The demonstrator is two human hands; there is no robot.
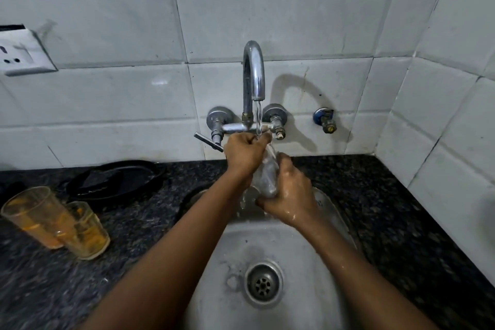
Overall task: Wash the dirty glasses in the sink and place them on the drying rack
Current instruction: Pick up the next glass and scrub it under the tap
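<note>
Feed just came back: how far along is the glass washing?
Done: nothing visibly; no drying rack in view. In hand: both hands, left hand and right hand, hold one clear glass under the running tap. Left: two orange-stained glasses on the counter.

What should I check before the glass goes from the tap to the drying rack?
1. Grip: right hand holds the glass round its lower part, left hand at its top: ok.
2. Rinse: water from the tap reaches the glass: ok.
3. Glass clean inside: cannot tell, hands cover it.
4. Drying rack located: not ok, not in view.
5. Remaining work: two dirty glasses with orange residue stand on the counter: not ok.
6. Sink drain open: ok.
</note>
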